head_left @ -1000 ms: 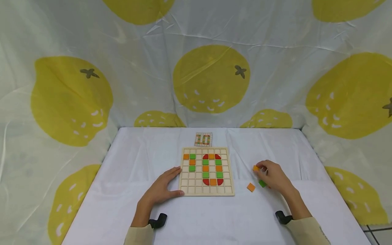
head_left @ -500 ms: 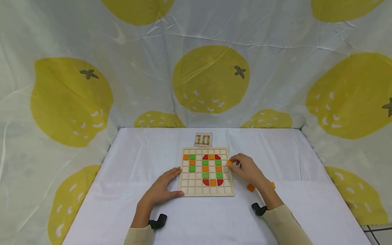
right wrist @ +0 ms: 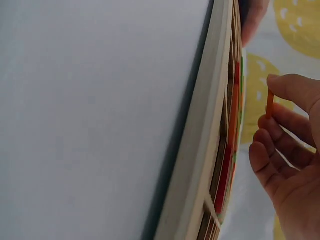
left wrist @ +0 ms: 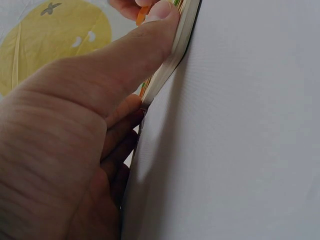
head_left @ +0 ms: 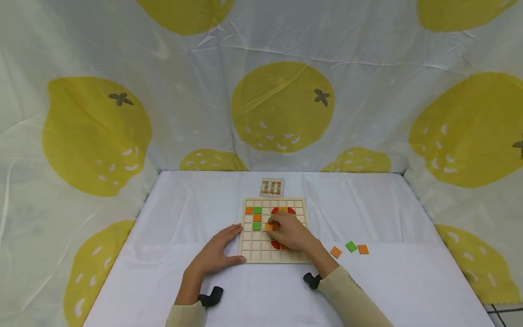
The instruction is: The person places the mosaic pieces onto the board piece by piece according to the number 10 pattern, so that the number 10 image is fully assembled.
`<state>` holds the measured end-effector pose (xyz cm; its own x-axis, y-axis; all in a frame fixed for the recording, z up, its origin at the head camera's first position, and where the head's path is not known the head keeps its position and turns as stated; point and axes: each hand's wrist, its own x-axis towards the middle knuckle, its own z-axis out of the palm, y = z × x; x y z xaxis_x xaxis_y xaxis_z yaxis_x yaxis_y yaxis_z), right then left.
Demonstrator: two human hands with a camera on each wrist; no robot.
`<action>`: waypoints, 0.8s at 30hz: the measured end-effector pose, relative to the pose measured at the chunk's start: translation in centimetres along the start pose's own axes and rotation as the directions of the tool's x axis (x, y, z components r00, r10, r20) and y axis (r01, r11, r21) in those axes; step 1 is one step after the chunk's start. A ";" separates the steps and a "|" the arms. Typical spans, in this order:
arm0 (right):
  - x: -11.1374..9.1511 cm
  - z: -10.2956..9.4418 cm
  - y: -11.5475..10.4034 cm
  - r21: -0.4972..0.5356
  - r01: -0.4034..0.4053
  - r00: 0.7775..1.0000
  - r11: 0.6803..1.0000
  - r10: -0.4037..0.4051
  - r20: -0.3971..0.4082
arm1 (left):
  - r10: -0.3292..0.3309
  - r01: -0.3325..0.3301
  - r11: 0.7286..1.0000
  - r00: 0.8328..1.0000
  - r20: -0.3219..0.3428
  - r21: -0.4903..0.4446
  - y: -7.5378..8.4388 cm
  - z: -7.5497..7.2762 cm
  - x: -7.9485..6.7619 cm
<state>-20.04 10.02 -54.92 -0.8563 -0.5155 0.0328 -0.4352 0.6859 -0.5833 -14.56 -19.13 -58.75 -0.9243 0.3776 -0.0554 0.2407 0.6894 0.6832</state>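
Observation:
A wooden grid board [head_left: 253,255] lies on the white-covered table, with red, green and orange pieces set in its cells. Along its left edge rests my left hand [head_left: 216,249], thumb at the near corner and fingers stretched up the side. My right hand [head_left: 295,232] is over the middle of the board, covering part of the right-hand pattern. Between its thumb and index finger it pinches an orange square tile [right wrist: 270,104], held on edge above the board in the right wrist view. At the left is a group of orange and green tiles [head_left: 257,218].
Right of the board lie a loose orange tile [head_left: 336,252], a green tile [head_left: 351,246] and another orange tile [head_left: 363,249]. A small printed pattern card [head_left: 272,187] sits just behind the board. A lemon-print cloth [head_left: 363,104] hangs behind the table.
My right hand has carried the orange tile leftward from the loose tiles to over the board's middle. The remaining loose tiles are uncovered now. My left hand has stayed put.

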 end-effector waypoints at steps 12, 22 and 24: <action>1.4 2.2 -2.5 -0.045 0.024 0.997 0.999 -0.020 0.080 | -0.005 0.005 1.000 1.000 0.001 0.005 0.2 -0.3 -0.1; 1.4 2.6 -2.7 -0.038 -0.002 0.995 0.999 0.006 0.096 | -0.011 0.011 1.000 1.000 0.003 0.002 0.5 -0.3 -0.1; 1.4 2.6 -2.7 -0.037 -0.005 0.996 0.999 0.009 0.092 | -0.018 0.018 1.000 1.000 0.008 0.001 0.5 -0.3 -0.2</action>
<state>-19.30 6.11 -55.44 -0.8308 -0.5545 -0.0473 -0.4406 0.7072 -0.5530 -14.36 -19.01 -58.15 -0.9261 0.3700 -0.0733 0.2245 0.6968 0.6812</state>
